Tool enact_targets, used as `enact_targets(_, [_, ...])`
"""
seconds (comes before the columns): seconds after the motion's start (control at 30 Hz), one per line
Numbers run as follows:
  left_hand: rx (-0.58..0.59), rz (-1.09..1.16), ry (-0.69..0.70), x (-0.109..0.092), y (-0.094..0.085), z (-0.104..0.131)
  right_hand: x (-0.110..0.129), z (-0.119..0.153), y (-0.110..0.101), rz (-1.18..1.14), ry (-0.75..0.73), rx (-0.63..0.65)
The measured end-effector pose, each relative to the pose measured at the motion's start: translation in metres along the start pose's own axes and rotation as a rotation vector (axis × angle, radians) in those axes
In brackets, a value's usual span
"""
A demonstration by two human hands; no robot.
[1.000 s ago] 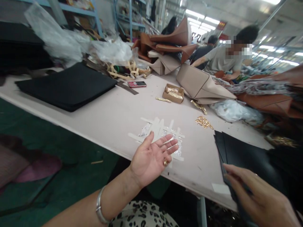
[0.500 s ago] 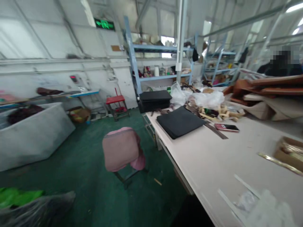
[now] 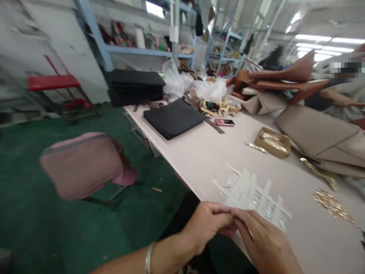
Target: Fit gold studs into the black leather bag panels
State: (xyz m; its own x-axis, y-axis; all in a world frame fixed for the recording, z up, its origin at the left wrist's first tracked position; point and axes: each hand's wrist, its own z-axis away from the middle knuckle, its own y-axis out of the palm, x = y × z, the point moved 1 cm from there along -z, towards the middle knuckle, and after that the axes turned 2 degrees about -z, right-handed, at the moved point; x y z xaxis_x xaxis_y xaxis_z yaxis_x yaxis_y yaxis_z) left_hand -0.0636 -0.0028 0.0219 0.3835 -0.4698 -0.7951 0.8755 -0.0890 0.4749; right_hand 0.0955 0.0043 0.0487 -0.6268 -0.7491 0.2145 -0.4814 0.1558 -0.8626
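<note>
My left hand [image 3: 203,224], with a bangle [image 3: 148,258] on its wrist, meets my right hand [image 3: 264,236] at the near edge of the table. Their fingertips pinch together at one spot. Whatever lies between them is too small or too covered to make out. Just beyond the hands lie white strips [image 3: 245,186] and clear plastic packets [image 3: 258,199], partly covered by my right hand. To the right is a pile of small gold-coloured metal pieces [image 3: 332,205].
A cardboard box [image 3: 273,142] holds gold-coloured packets. Black flat sheets [image 3: 174,118], a red phone [image 3: 224,122] and folded beige and brown material [image 3: 319,131] lie on the table [image 3: 194,160]. A cushioned stool [image 3: 82,165] stands to the left. People are at the far right.
The view has swung right and closer to the table. Both my hands have come into view, fingertips together. The box, folded beige material and gold-coloured pieces now show more fully.
</note>
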Motion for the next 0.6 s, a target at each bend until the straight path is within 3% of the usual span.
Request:
enact_targets(0.1, [0.053, -0.026, -0.027, -0.004, -0.004, -0.002, 0.002, -0.002, -0.002, -0.107, 0.155, 0.061])
enact_targets(0.23, [0.052, -0.072, -0.027, -0.003, -0.004, -0.003, 0.006, -0.004, -0.007, -0.192, 0.227, 0.119])
enact_targets(0.6, [0.035, -0.094, -0.082, -0.004, -0.009, -0.017, -0.002, -0.004, -0.002, -0.017, 0.08, 0.165])
